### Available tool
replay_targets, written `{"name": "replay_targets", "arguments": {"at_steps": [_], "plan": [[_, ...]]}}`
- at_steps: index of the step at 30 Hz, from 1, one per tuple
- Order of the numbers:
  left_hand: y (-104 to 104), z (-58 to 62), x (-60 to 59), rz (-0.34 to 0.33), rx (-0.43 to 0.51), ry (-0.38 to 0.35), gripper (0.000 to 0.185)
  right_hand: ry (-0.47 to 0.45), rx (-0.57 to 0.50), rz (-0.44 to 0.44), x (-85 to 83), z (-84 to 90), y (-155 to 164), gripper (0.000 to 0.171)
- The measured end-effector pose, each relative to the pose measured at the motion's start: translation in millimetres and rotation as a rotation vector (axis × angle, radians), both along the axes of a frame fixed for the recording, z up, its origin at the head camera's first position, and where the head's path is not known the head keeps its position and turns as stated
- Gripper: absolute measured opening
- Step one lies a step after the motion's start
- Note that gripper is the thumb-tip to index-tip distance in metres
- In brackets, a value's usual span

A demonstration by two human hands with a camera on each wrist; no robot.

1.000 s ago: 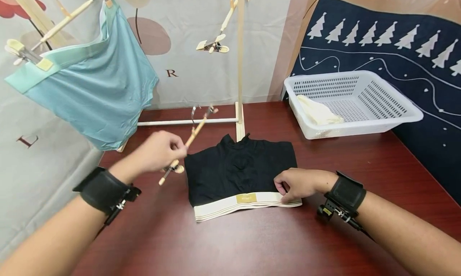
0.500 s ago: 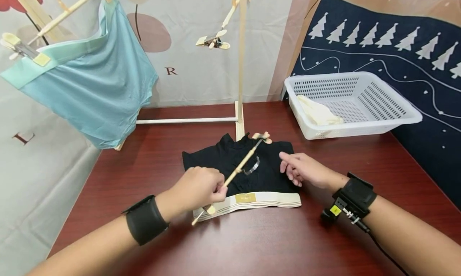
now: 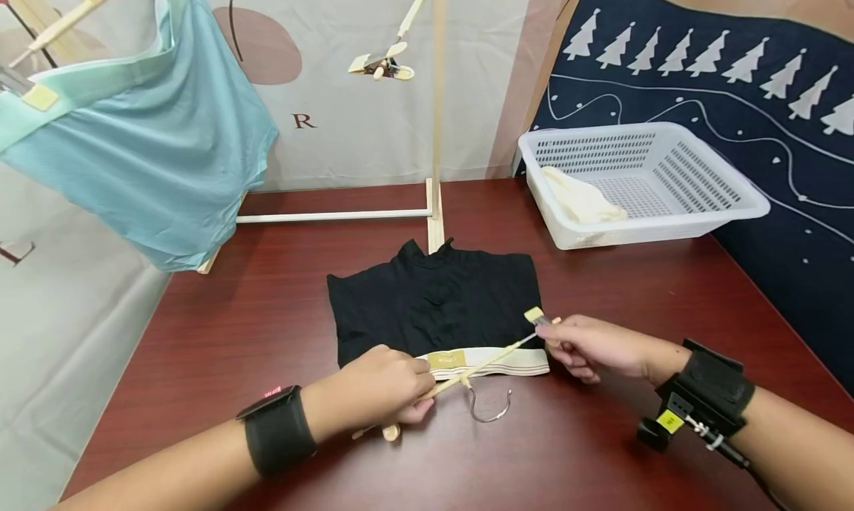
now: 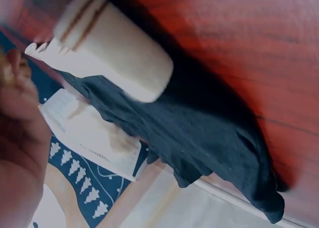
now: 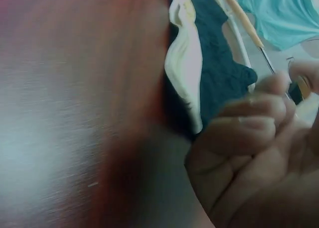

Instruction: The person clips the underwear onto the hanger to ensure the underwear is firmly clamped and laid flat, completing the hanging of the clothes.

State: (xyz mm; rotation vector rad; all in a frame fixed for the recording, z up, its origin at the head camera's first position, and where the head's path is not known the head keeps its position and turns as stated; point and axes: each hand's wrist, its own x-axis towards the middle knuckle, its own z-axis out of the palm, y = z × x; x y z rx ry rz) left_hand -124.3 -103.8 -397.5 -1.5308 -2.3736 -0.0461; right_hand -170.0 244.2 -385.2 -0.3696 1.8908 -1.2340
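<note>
In the head view my left hand [image 3: 383, 385] grips the wooden bar of a clip hanger [image 3: 483, 366], left of its middle. The metal hook [image 3: 494, 416] points down toward the table's near side. At the right end, my right hand [image 3: 587, 344] pinches the hanger's clip [image 3: 535, 316] between thumb and fingers. Beneath the hanger lies a pair of black boxer briefs [image 3: 434, 296], flat on the table, its white waistband [image 3: 517, 363] nearest me. In the left wrist view the waistband [image 4: 119, 54] stands close to the camera. Another clip [image 3: 391, 432] shows below my left hand.
Light blue underwear [image 3: 180, 147] hangs from a clip hanger on the wooden rack at left. An empty clip hanger [image 3: 383, 62] dangles near the upright post [image 3: 437, 110]. A white plastic basket [image 3: 640, 229] with a cream cloth [image 3: 580, 196] stands at the back right.
My left hand has carried the hanger rightward and down, over the briefs' waistband, and its hook has swung toward me. My right hand has left the waistband and taken hold of the right clip.
</note>
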Motion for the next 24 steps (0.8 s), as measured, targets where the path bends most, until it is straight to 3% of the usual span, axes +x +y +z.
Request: {"name": "replay_targets", "arguments": {"at_steps": [4, 8, 11, 14, 16, 20, 24], "plan": [[1, -3.0, 1.1, -0.012, -0.093, -0.052, 0.027, -0.085, -0.031, 0.065, 11.9, -4.8, 7, 0.061], [2, -8.3, 0.8, -0.004, -0.130, -0.153, 0.023, -0.137, -0.047, 0.048, 19.3, -12.5, 9, 0.059], [3, -8.3, 0.0, 0.027, -0.153, -0.298, 0.023, -0.157, -0.062, 0.031, 22.4, -18.0, 9, 0.059], [7, -0.3, -5.2, 0.055, -0.149, -0.454, 0.024, -0.183, -0.083, 0.021, 25.5, -21.1, 10, 0.058], [15, 7.0, -13.6, 0.059, -0.125, -0.501, 0.023, -0.193, -0.089, 0.012, 27.5, -21.9, 10, 0.057], [43, 14.2, -40.0, 0.069, -0.095, -0.472, 0.009, -0.209, -0.095, -0.001, 30.5, -23.8, 11, 0.058], [82, 10.6, -67.5, 0.096, -0.162, -0.523, 0.029, -0.218, -0.100, -0.013, 34.2, -25.9, 14, 0.061]]}}
